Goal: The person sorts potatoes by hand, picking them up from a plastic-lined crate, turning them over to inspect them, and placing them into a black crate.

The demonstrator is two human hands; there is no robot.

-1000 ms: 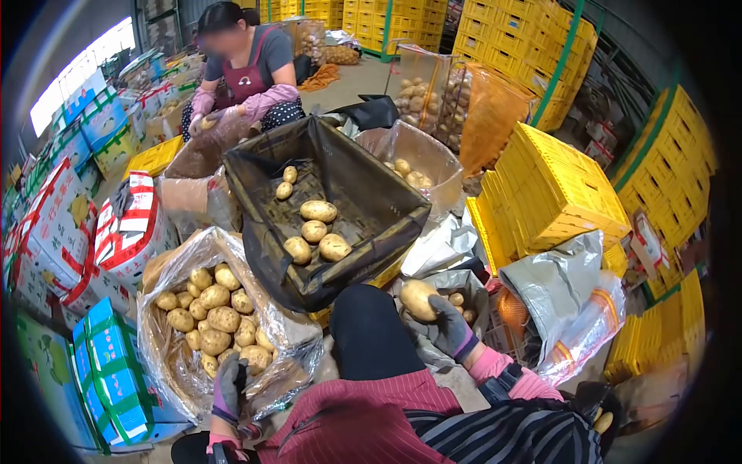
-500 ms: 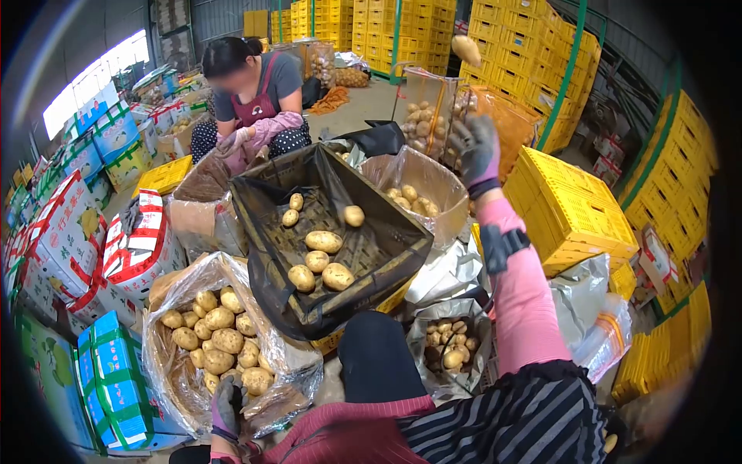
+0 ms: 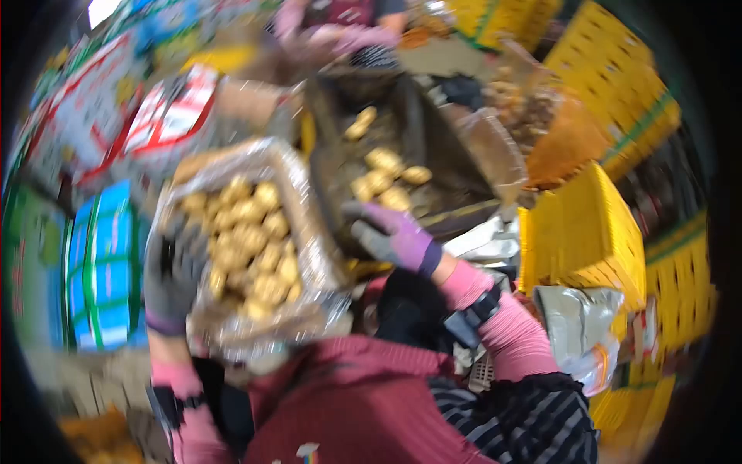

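Observation:
A plastic-lined cardboard box full of potatoes stands in front of me. My left hand, in a grey and purple glove, is at the box's left side, its fingers hooked over the rim beside the potatoes. My right hand, gloved the same way, is open with fingers stretched out and the thumb apart, between the box and the near edge of the black-lined crate. Several loose potatoes lie in that crate. Motion blur softens the fingers.
Across the crate sits another person in pink sleeves. Yellow crates stand on the right. Blue boxes and red-and-white boxes are on the left. A lined box and bagged potatoes stand behind the crate.
My view has turned down and left. My right hand has come down from high on the right, where a potato was in the air near it. My left hand has moved up along the box's left side.

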